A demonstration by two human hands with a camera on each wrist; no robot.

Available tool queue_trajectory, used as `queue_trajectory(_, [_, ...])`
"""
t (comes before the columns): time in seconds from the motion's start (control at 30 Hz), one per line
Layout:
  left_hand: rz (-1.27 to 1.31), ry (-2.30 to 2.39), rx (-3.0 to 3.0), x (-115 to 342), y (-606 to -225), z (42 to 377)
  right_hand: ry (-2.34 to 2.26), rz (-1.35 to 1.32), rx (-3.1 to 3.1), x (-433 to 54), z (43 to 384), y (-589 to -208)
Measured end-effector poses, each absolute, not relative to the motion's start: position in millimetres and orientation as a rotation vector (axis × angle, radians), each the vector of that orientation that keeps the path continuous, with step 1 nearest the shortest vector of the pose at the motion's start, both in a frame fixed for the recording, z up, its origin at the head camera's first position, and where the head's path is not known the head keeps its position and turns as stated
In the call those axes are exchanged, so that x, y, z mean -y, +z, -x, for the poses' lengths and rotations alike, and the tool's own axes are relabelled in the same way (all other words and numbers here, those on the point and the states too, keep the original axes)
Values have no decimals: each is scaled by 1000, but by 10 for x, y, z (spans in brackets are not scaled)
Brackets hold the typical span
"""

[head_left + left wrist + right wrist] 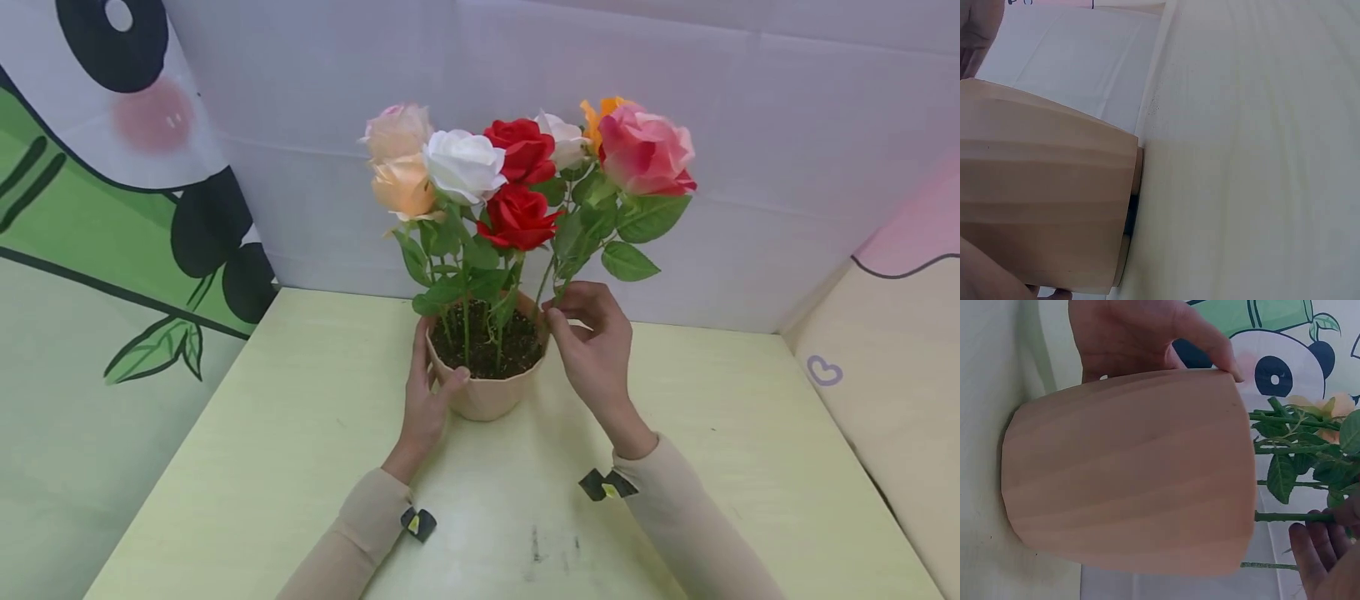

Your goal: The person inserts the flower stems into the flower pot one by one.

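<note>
A peach-coloured flowerpot [487, 400] filled with dark soil [517, 350] holds several artificial roses. My left hand [429, 404] grips the pot's left side, thumb over the rim; the right wrist view also shows that thumb [1210, 347] on the edge. With thumb and fingers, my right hand [596, 342] pinches a rose stem [1285, 517] just above the rim at the right. Above it leans a large pink rose [647, 150], with an orange rose [597, 121] behind. Red roses [519, 218], a white rose [463, 167] and a peach rose [405, 185] stand to the left.
The pot stands on a pale yellow table [315, 400], near its back edge. A whitish cloth backdrop [300, 100] rises behind, with a cartoon panda panel [112, 208] at the left and a cream panel [892, 358] at the right. Dark smudges [536, 546] mark the table's front.
</note>
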State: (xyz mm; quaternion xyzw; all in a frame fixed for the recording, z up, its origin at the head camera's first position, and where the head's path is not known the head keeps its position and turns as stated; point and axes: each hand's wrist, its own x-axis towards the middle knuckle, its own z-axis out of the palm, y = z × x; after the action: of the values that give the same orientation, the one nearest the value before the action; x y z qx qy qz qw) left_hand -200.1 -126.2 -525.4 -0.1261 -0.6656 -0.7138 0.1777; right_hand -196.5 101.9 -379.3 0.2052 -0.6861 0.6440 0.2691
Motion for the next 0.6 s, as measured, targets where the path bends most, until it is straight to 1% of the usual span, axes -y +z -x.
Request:
queue_trajectory(0.07, [371,-2004,1890,1252,-5173,1955,1700,-528,1895,-997,2021,-3839])
queue_trajectory(0.13, [357,-2024,1888,1261,-5239,1990,1654,-509,1939,-983,2071,-3886])
queue_trajectory(0.33, [337,-2029,1921,1362,-5699,2282,1552,-486,2027,-979,2148,-4024])
queue_trajectory(0.37, [344,-2026,1921,1354,-5632,2240,1553,-489,2033,-977,2154,-4043])
queue_trajectory(0.53, [318,-2050,1919,1339,-5603,2228,1493,-570,2079,-987,2181,-4118])
queue_trajectory(0.57, [317,-2046,1919,1340,-5608,2230,1473,-585,2094,-991,2180,-4122])
queue_trajectory(0.6, [318,-2043,1924,1360,-5716,2298,1451,-602,2106,-998,2180,-4126])
